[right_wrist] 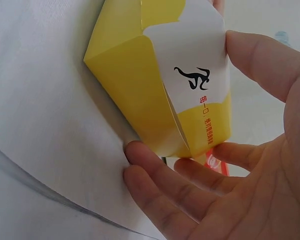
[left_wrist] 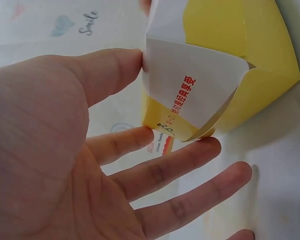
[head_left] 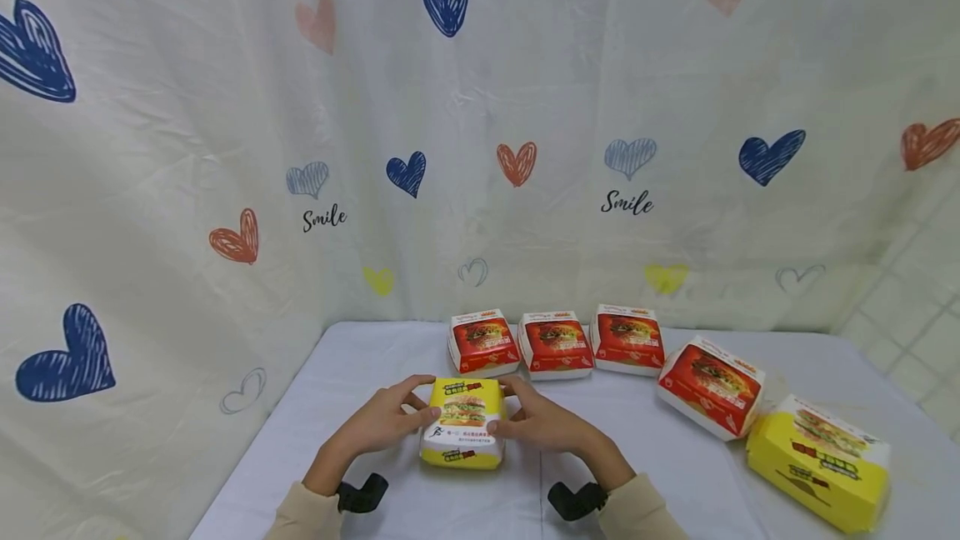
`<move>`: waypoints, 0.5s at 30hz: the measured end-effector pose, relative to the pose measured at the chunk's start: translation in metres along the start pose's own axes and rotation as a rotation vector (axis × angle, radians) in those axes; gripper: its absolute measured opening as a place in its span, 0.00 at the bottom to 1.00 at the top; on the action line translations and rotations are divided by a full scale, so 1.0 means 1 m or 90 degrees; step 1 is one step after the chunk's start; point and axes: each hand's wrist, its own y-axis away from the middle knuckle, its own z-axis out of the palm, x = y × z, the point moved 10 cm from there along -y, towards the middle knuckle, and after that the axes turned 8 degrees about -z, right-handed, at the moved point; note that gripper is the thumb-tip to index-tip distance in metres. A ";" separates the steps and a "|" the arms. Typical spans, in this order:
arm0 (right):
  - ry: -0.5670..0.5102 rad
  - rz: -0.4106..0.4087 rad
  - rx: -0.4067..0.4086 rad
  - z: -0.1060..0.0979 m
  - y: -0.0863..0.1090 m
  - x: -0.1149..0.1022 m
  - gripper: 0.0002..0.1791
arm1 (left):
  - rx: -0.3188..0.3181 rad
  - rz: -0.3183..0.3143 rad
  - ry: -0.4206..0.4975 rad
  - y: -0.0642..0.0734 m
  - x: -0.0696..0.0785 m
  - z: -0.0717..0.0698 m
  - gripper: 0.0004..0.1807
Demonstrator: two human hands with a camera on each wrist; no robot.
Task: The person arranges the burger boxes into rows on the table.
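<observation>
A yellow-and-white burger box [head_left: 462, 423], printed with a burger, sits lid up near the front middle of the table. My left hand [head_left: 385, 421] holds its left side, thumb at the near top edge and fingertips at the far corner. From the other side my right hand [head_left: 546, 421] grips it the same way. In the left wrist view, a white side flap [left_wrist: 195, 82] with red lettering faces the palm. The right wrist view shows the opposite side flap [right_wrist: 192, 75], with a black running figure. Both flaps lie against the yellow walls with narrow gaps.
Behind the hands stand three red-and-white burger boxes in a row: left [head_left: 485, 344], middle [head_left: 556, 346] and right [head_left: 628, 340]. A fourth red box [head_left: 712, 387] sits angled at right, beside another yellow burger box [head_left: 821, 461]. A heart-printed curtain [head_left: 555, 90] hangs behind the white-covered table [head_left: 645, 432].
</observation>
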 end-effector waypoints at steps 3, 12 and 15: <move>0.000 -0.001 0.000 0.000 0.000 -0.001 0.47 | 0.003 -0.002 -0.002 0.000 0.000 -0.001 0.36; 0.004 0.005 0.003 0.001 0.001 -0.003 0.47 | 0.000 -0.004 -0.006 -0.001 -0.002 0.001 0.37; 0.006 0.007 0.004 0.001 0.001 -0.003 0.47 | -0.003 -0.007 -0.007 0.000 -0.002 0.001 0.37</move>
